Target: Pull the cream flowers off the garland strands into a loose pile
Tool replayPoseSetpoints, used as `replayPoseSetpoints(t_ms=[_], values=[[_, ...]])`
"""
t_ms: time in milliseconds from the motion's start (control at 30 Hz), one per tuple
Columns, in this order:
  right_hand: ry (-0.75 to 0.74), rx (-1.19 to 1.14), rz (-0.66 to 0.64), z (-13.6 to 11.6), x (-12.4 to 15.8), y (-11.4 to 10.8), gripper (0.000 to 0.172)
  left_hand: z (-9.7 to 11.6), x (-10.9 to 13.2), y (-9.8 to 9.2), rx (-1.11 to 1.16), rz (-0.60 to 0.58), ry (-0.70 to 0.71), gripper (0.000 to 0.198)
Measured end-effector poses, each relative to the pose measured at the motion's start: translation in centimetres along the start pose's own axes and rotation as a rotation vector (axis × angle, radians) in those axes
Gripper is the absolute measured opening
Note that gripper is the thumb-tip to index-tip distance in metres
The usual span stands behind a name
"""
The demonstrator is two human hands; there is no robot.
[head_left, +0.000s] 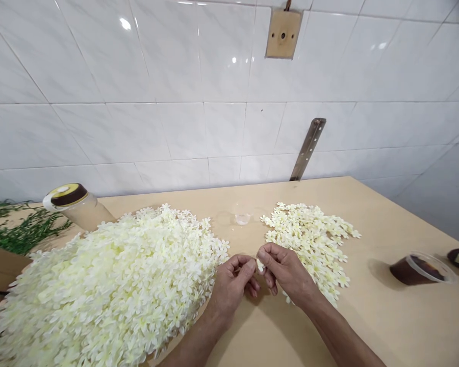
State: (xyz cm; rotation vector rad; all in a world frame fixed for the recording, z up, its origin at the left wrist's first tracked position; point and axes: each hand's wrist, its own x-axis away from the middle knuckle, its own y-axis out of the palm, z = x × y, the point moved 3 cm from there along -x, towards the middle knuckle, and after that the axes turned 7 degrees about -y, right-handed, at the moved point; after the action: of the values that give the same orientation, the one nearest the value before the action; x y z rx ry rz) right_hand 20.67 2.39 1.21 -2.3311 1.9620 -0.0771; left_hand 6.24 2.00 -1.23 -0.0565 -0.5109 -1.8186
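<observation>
- At lower center of the frame, a small white blossom (260, 265) shows at the fingertips of a person's right hand (286, 270), pinched under the thumb.
- Beside it, the left hand (229, 285) brings thumb and forefinger together, nearly meeting the right; whether anything thin lies between them cannot be told.
- By its look, the blossom is artificial: probably almost weightless, soft and flexible in the petals, more apt to crease or slip than to break. Its center or base appears the surest place to take hold, with a light fingertip pinch; a tug on one petal could bend or tear it.
- Across the lower left, a large heap of pale blossoms (110, 285) spreads close to the left hand, petals overlapping; loose pieces likely cling to one another.
- Right of center, a smaller pile of like blossoms (309, 234) lies on the tan table (375, 326), partly behind the right hand and forearm.
- Farther out, a small clear dish (242, 219) sits beyond the hands, a lidded bottle (86, 209) and green foliage (26, 232) at left, a cup of dark liquid (416, 270) at right.
</observation>
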Motion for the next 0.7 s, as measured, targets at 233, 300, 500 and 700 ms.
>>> replayPoseSetpoints(t_ms=[233,300,500,700], values=[[-0.052,0.059,0.025,0.0,0.1,1.0,0.038,0.2,0.0,0.3,0.078,-0.038,-0.015,0.032],[-0.069,0.053,0.013,0.0,0.1,1.3,0.037,0.1,-0.2,0.1,0.078,0.009,-0.006,0.031],[-0.066,-0.003,-0.108,-0.4,0.4,1.5,0.037,0.1,-0.4,-0.5,0.146,0.083,-0.029,0.034],[-0.173,0.283,-0.082,-1.3,0.6,0.7,0.017,0.3,-0.2,-0.1,0.167,0.033,-0.043,0.036]])
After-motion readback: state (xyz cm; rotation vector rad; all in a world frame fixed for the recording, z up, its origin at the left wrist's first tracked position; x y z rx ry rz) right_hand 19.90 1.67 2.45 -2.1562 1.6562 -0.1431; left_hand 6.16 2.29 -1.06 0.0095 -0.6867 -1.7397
